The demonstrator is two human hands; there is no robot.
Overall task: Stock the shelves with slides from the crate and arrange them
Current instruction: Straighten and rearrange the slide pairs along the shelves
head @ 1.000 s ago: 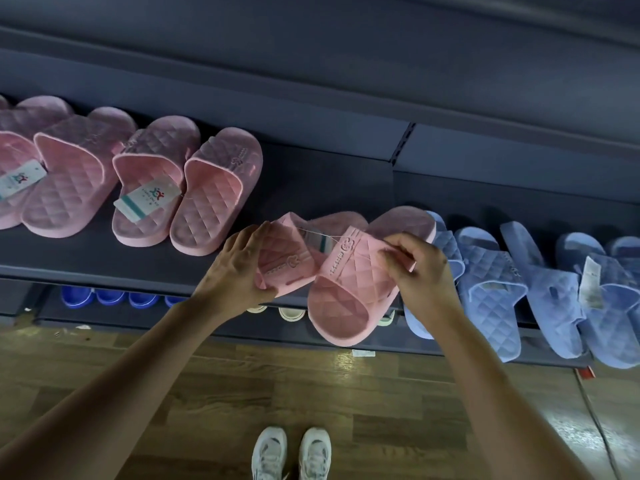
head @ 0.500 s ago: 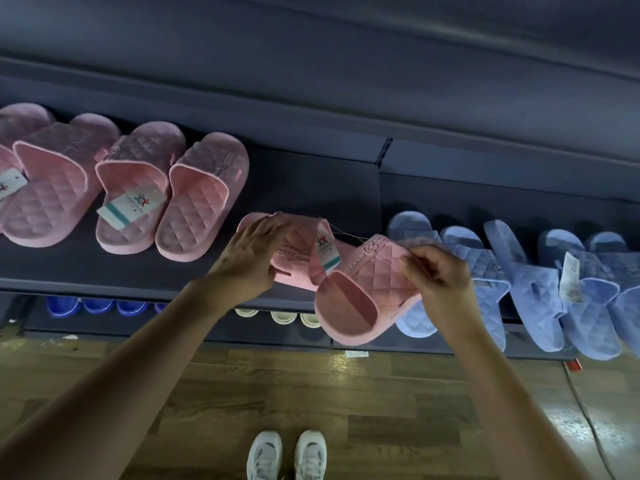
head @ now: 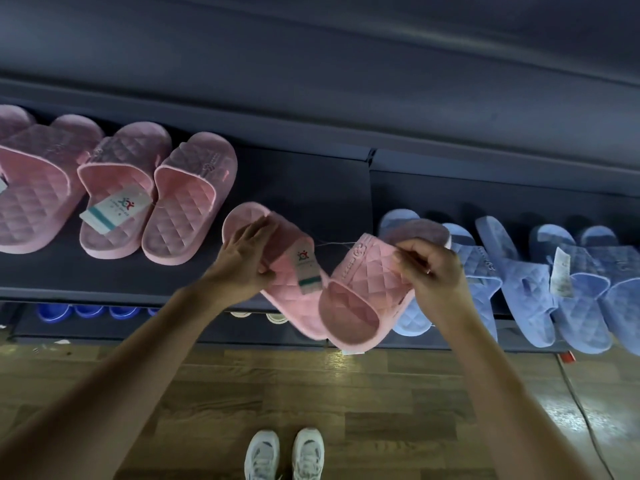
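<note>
I hold a pair of pink quilted slides over the front edge of the dark shelf (head: pixel 301 188). My left hand (head: pixel 247 263) grips the left pink slide (head: pixel 287 292), fingers over its strap. My right hand (head: pixel 431 271) pinches the strap of the right pink slide (head: pixel 363 292), whose heel hangs past the shelf edge. A thin string and a paper tag (head: pixel 306 270) join the two slides. Other pink slides (head: pixel 187 199) lie on the shelf to the left, blue slides (head: pixel 519 282) to the right. No crate is in view.
An upper shelf board (head: pixel 346 81) runs overhead at the back. A lower shelf holds blue and white items (head: pixel 86 310). The floor is wood planks (head: pixel 346 410), with my white shoes (head: pixel 284 455) below and a cable (head: pixel 581 414) at the right.
The two held slides have come apart sideways and turned so their toes point to the back of the shelf. The tag now hangs between them. The view shifted slightly right.
</note>
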